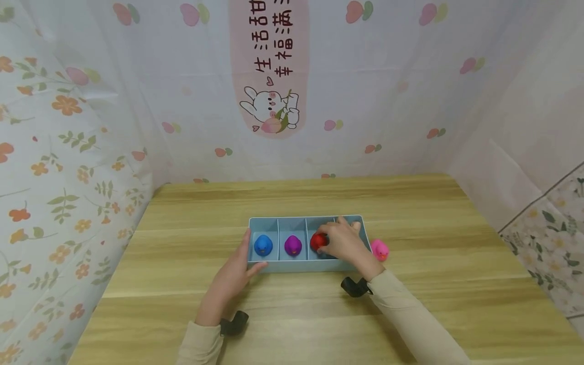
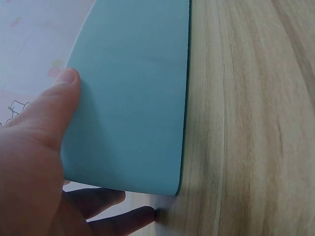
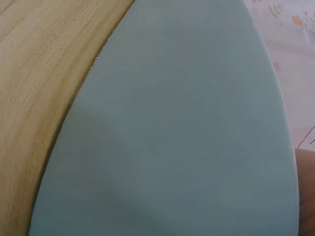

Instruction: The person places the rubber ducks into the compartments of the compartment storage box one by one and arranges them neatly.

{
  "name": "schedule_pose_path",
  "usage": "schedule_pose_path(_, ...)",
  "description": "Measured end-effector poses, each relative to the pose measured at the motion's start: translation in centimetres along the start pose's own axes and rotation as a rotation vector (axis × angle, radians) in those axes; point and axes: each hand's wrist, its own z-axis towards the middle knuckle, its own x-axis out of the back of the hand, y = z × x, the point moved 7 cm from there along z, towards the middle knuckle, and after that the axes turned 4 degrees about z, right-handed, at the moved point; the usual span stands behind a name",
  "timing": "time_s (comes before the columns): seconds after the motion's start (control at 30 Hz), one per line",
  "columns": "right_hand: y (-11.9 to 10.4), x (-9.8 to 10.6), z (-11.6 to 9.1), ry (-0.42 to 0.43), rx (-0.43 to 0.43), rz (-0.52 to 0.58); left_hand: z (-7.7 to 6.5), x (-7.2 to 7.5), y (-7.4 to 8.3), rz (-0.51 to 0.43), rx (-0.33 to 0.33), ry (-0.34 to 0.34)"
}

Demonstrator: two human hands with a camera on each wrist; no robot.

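Observation:
A light-blue box (image 1: 296, 266) with a row of compartments lies lengthwise on the table. My left hand (image 1: 231, 276) holds its left end, the thumb on the front wall and the other fingers along the left side. The leftmost compartment holds a blue rubber duck (image 1: 263, 245); beside it, in the second, sits a purple rubber duck (image 1: 293, 245). Inside the third compartment a red rubber duck (image 1: 316, 243) is pinched by my right hand (image 1: 344, 241), which partly covers it and the rightmost compartment. The right wrist view shows mostly the box's front wall (image 3: 172, 123).
Just outside the box's right end, a pink rubber duck (image 1: 380, 250) stands on the wooden table (image 1: 191, 203). Patterned cloth (image 1: 388, 91) hangs behind the table and along its sides. Each wrist carries a black camera mount (image 1: 234, 323).

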Motion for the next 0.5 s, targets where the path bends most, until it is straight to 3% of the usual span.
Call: schedule_pose_path(0.5, -0.17, -0.05, -0.14, -0.025, -0.003, -0.025, 0.06, 0.11, 0.16, 0.003, 0.001, -0.010)
